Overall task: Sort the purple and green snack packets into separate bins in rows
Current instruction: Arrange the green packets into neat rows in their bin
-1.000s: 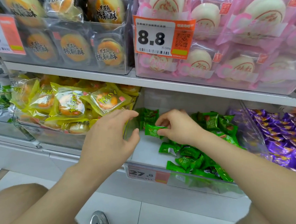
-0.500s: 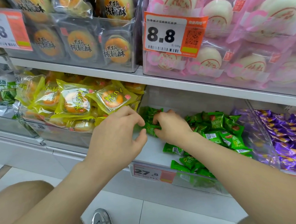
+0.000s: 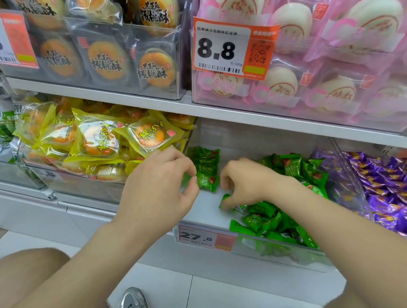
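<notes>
**Helper:** Where are your hands?

**Me:** Both reach into the clear bin (image 3: 263,246) on the low shelf (image 3: 255,121). My left hand (image 3: 157,187) is at the bin's left side. My right hand (image 3: 244,182) is near the middle.

**Helper:** What are the fingers doing?

**Me:** My right fingers bend down and pinch a loose green packet (image 3: 225,203) that lies on the bin floor. My left fingers are bent too, and their tips touch the left end of the front packet in the row of green packets (image 3: 207,168). I cannot tell if they hold it.

**Helper:** Where is that row?

**Me:** It runs along the bin's left wall, from the back toward the front. The packets sit one behind the other.

**Helper:** And the other green ones?

**Me:** They lie in a messy pile of green packets (image 3: 268,219) on the bin's right side, down to the front edge.

**Helper:** The purple ones?

**Me:** The purple packets (image 3: 395,185) fill the next bin (image 3: 349,180), just past the right wall.

**Helper:** Anything else close by?

**Me:** Yellow packets (image 3: 116,140) sit just past the left wall. A price tag (image 3: 203,237) is stuck on the front edge.
</notes>
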